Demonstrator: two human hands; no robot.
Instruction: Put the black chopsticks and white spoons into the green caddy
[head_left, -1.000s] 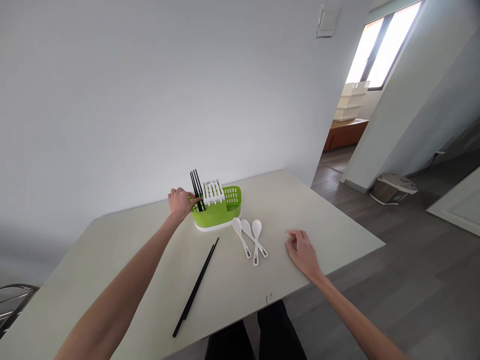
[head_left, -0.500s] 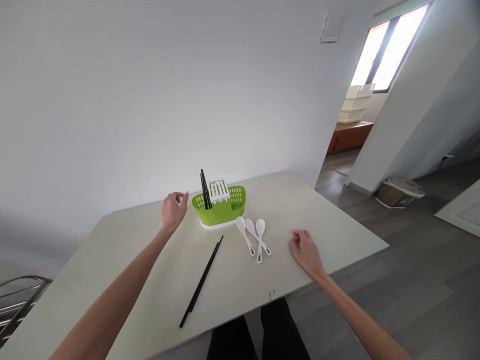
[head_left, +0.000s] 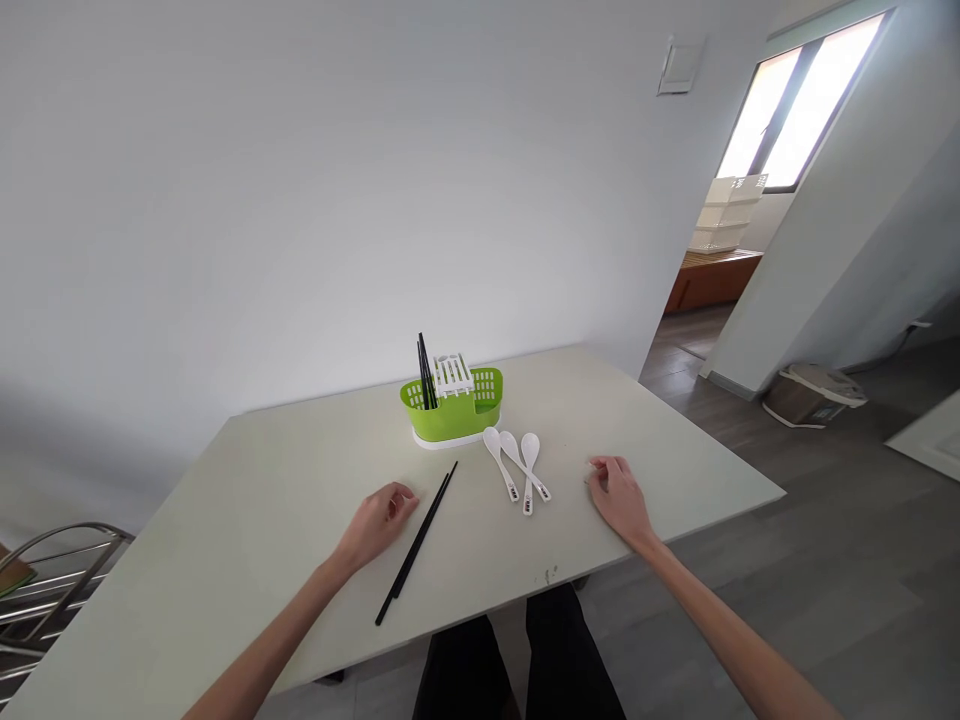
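Observation:
Just left of a pair of black chopsticks (head_left: 420,538) is my left hand (head_left: 381,522), loosely curled with a gap between thumb and fingers and nothing in it. My right hand (head_left: 619,498) rests on the table to the right of three white spoons (head_left: 529,470), its fingers bent, thumb apart, holding nothing. The spoons lie partly crossed in front of a green basket (head_left: 450,420) on a white base. More black chopsticks (head_left: 426,372) stand in the basket's left compartment. A white slotted rack (head_left: 452,374) sits across its middle.
The pale table (head_left: 300,470) backs onto a grey-white wall (head_left: 337,200). Metal chair rails (head_left: 67,590) show at the left. Beyond the table's right edge, a bin-like container (head_left: 814,395) stands on the floor near a doorway.
My left hand has come away from beside the basket, down and toward me, to the loose chopsticks. My right hand stays by the spoons. The view has shifted slightly.

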